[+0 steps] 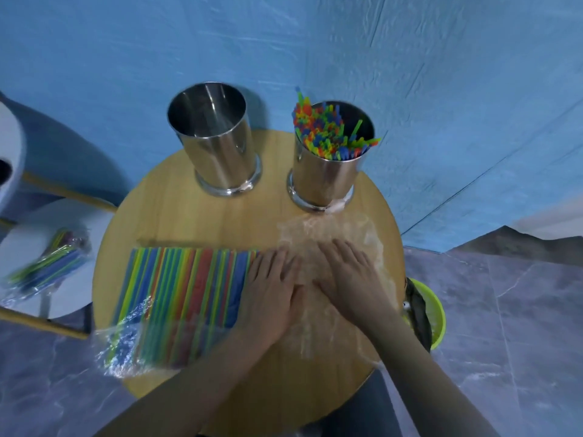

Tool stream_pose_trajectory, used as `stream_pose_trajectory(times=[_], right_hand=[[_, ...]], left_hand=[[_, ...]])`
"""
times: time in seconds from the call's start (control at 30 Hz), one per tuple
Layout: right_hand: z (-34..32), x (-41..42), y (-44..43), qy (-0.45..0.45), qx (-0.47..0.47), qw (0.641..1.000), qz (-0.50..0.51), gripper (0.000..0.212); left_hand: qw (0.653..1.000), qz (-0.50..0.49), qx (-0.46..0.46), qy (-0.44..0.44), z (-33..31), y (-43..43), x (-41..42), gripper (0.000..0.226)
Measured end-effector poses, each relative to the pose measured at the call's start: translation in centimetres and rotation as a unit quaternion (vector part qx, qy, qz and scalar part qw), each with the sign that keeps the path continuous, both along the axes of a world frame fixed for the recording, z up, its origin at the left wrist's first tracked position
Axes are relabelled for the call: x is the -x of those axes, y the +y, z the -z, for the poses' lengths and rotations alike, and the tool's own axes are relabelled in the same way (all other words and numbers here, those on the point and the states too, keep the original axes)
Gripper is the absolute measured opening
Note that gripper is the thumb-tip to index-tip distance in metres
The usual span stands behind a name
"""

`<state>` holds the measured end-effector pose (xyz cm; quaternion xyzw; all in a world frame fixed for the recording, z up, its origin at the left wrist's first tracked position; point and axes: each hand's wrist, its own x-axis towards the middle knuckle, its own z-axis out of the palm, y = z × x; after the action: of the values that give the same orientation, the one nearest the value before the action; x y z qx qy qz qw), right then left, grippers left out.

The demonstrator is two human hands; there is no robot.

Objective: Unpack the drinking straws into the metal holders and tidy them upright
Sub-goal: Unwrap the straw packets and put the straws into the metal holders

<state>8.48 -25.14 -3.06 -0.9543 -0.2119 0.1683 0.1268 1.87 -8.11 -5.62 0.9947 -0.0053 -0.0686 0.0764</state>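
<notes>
- Head view, far left: a second packet of straws lies sealed on a white seat beside the round table. I judge that one is yet to be opened.
- On the table's left half, a flat row of coloured straws lies side by side, with crinkled plastic round its near end. None of these has reached a holder yet.
- Behind the row, the empty holder stands upright. I take it to be where this batch goes.
- My left hand lies flat with straight fingers, gripping nothing, at the right edge of the row.
- The full holder stands at the back right. Its standing straws are mostly upright, though a few lean over the rim and will want tidying.
- My right hand is flat too, fingers straight, pressing on the clear wrapper spread over the wood.
- A green bin sits on the floor past the table's right edge.
- By my reckoning, I am roughly halfway.
</notes>
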Motion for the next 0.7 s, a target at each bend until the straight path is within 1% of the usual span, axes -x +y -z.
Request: stream_pose_trajectory(times=[0.13, 0.23, 0.33, 0.43, 0.5, 0.57, 0.63, 0.7], right_hand=[[0.5, 2.1, 0.5, -0.093, -0.039, 0.994, 0.031, 0.049], [2.4, 3.4, 0.5, -0.123, -0.041, 0.991, 0.033, 0.044], [3.3, 3.6, 0.2, -0.139, -0.059, 0.988, 0.02, 0.047], [2.7, 3.8, 0.1, -0.159, -0.081, 0.984, 0.024, 0.041], [1.7, 4.5, 0.5, -0.176, -0.082, 0.981, 0.025, 0.045], [0.5, 5.8, 1.6, -0.184, -0.098, 0.978, 0.024, 0.044], [-0.2, 7.7, 3.1, -0.18, -0.123, 0.976, 0.001, 0.041], [-0.1, 9.8, 5.2, -0.165, -0.15, 0.974, -0.039, 0.037]], left_hand=[[1.0, -0.019, 0.002, -0.016, -0.2, -0.4, -0.9, 0.063], [0.999, 0.015, 0.004, -0.041, -0.4, 0.6, -1.2, 0.058], [0.996, 0.046, 0.026, -0.072, -0.9, 2.7, 0.0, 0.055], [0.991, 0.051, 0.057, -0.11, -1.1, 5.6, 2.3, 0.052], [0.988, 0.039, 0.062, -0.134, -1.1, 7.2, 4.2, 0.046], [0.988, 0.008, 0.063, -0.139, -1.3, 8.6, 6.3, 0.045], [0.989, -0.006, 0.055, -0.139, -1.4, 9.8, 8.7, 0.048], [0.988, -0.014, 0.05, -0.147, -1.2, 11.2, 11.0, 0.043]])
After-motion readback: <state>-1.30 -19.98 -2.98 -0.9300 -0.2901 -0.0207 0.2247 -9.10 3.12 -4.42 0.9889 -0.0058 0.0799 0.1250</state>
